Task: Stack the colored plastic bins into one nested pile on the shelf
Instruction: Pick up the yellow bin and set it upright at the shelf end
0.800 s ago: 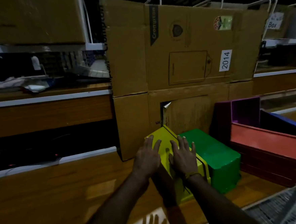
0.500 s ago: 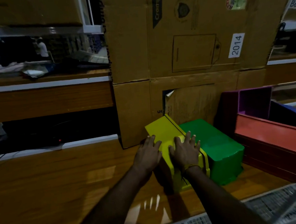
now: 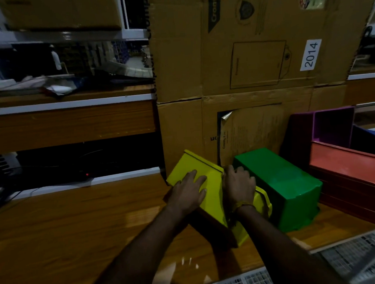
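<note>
A yellow bin (image 3: 190, 166) lies upside down and tilted on the wooden shelf (image 3: 77, 227), right beside an upside-down green bin (image 3: 280, 184). My left hand (image 3: 189, 192) rests flat on the yellow bin's upturned bottom with straight fingers. My right hand (image 3: 238, 185) curls its fingers over the yellow bin's right edge, in the gap next to the green bin. To the right stand a red bin (image 3: 350, 170), a purple bin (image 3: 334, 127) and a dark blue bin (image 3: 370, 140), open sides up, close together.
A tall cardboard wall (image 3: 254, 59) with a "2014" label stands right behind the bins. Wooden shelving with papers (image 3: 45, 87) runs along the left. A wire mesh surface (image 3: 356, 254) lies along the shelf's near edge at bottom right.
My left hand slid up onto the yellow bin's bottom. My right hand moved to its right edge and curled over it. The bin now tilts more.
</note>
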Tool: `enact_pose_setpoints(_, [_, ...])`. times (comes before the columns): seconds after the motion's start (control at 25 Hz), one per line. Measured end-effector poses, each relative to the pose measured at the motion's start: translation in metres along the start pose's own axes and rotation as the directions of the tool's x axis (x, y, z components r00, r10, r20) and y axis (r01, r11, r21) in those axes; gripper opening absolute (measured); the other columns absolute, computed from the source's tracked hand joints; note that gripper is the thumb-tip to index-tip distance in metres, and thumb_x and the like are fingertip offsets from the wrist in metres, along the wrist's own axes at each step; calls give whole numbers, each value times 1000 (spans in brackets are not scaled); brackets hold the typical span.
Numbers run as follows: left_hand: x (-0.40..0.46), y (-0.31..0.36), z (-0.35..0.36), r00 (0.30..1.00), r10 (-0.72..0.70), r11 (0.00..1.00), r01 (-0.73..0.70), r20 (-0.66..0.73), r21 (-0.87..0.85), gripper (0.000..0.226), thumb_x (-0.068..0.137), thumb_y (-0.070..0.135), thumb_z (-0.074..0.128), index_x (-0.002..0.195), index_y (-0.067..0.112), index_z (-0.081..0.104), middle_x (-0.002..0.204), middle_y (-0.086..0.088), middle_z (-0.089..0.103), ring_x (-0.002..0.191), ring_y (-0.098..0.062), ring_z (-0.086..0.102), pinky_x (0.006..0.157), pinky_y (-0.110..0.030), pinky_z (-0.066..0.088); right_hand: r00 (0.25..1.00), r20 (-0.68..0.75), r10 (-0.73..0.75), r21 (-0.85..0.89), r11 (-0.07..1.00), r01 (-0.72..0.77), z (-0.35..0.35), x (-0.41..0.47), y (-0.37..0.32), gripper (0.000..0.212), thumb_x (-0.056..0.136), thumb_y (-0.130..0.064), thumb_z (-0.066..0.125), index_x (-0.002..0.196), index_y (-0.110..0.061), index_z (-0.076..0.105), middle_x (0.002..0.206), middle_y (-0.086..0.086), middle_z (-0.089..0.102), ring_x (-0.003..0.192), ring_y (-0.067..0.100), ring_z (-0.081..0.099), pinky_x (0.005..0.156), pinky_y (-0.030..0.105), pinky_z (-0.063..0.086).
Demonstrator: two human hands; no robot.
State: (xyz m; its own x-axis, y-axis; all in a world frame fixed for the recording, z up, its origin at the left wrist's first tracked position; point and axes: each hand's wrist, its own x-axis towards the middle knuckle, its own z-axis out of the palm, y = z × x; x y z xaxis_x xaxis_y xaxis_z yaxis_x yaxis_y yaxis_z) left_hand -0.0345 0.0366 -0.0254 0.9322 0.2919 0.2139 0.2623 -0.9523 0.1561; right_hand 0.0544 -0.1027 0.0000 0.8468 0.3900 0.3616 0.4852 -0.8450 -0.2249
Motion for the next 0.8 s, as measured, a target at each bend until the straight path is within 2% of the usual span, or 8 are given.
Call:
enact_pose_setpoints(0.12, [-12,-31,-15,1000,-4,1000,4,5,-1,59,95,43,47,148,32,23,161,-10,14,145,-31,23,108,-48,40,996,29,-85,20,996,84,-1,-12,-24,26,99,-36,43,120,-23,51,112,12,57,102,32,53,86,43,39])
enact_pose_setpoints(0.24, [-19,-62,-28,1000,17,998,-16,-17,59,65,95,40,47,152,33,16,162,-8,14,148,-30,17,113,-47,33,981,93,-170,41,985,167,-3,-18,-35,29,99,-37,44,125,-26,48,115,11,54,106,33,51,89,44,36])
enact_pose_setpoints(0.36, [-24,-86,-42,999,-14,995,17,-32,98,54,99,32,41,150,32,23,155,-7,30,148,-29,18,117,-55,22,957,165,-237,-9,970,242,-4,-24,-43,43,94,-30,54,135,-27,42,125,12,49,116,35,46,96,47,33])
enact_pose_setpoints(0.44, [-27,-95,-50,996,-40,990,51,-84,133,43,99,24,42,141,32,40,139,-7,48,138,-28,37,115,-56,23,967,113,-229,-62,970,237,-3,-29,-50,47,89,-26,62,133,-26,46,126,12,48,118,37,44,100,51,32])
enact_pose_setpoints(0.52, [-31,-99,-55,988,-25,988,48,-154,146,38,95,20,44,131,32,50,124,-5,58,119,-28,52,106,-49,34,983,10,-185,-95,978,186,-2,-35,-62,46,82,-23,71,123,-25,53,124,14,49,118,39,45,101,55,33])
enact_pose_setpoints(0.6, [-38,-101,-59,971,14,988,24,-239,153,31,94,22,48,123,31,56,113,-4,62,105,-27,58,87,-40,43,991,-31,-130,-70,989,127,-1,-41,-82,43,81,-23,71,121,-26,54,132,15,47,125,39,42,100,58,36])
enact_pose_setpoints(0.72, [-49,-105,-66,926,54,991,-3,-373,136,17,90,30,58,106,27,64,96,-1,66,88,-26,62,68,-35,46,996,30,-87,98,992,83,4,-52,-117,37,94,-39,55,130,-33,48,146,15,32,130,39,36,90,56,46])
enact_pose_setpoints(0.8, [-53,-110,-71,884,75,993,-26,-461,113,13,86,34,63,97,27,64,88,2,66,82,-23,62,64,-33,46,995,77,-58,244,969,37,7,-55,-134,42,97,-41,50,138,-40,42,151,15,24,132,40,34,88,53,50])
